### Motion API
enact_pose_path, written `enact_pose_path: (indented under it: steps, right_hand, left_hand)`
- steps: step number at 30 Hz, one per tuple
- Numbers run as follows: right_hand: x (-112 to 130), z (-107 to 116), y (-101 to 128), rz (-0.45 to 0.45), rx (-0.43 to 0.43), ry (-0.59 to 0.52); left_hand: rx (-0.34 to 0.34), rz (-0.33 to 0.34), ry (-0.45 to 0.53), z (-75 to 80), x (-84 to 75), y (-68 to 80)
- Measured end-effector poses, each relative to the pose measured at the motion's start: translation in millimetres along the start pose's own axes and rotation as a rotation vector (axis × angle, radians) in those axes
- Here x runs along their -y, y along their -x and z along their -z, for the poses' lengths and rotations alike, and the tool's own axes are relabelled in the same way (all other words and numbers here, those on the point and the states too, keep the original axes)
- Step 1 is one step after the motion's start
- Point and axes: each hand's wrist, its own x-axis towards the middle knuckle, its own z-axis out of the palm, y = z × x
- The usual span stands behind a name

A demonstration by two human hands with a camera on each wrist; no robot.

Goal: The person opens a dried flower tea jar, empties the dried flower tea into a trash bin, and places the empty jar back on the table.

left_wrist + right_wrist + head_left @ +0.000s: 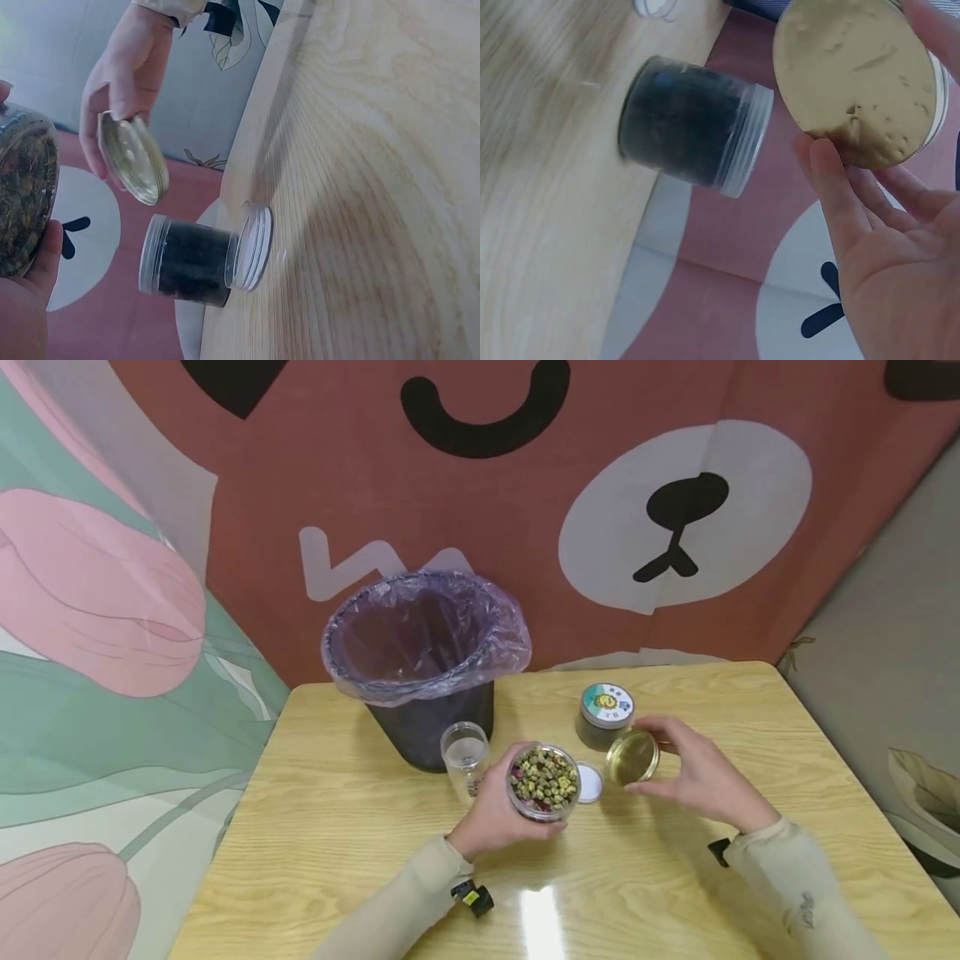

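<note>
Worktop [337,827] scene: left hand [495,814] fingers wrap open jar [545,781]; right hand [701,772] fingers pinch lid [632,757], just right of jar mouth

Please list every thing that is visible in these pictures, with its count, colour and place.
open jar of dried flower buds: one, clear, yellow-green contents, held above table centre
lid: one, gold-lined, in right hand
dark jar: one, closed, labelled lid, behind the lid
small empty jar: one, clear, beside bin
white disc: one, flat on table
bin: one, black, purple liner, table rear
table: one, light wood
bear backdrop: one, brown
left hand: grips open jar
right hand: pinches lid
</note>
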Motion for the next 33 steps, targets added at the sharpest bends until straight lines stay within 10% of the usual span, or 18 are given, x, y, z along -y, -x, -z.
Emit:
enact_pose_path:
  steps: [33]
  right_hand:
    - [-50, -23, 10, -0.032, 0.191, 0.069]
  left_hand:
    - [0.004, -0.012, 0.020, 0.0, -1.2, -1.1]
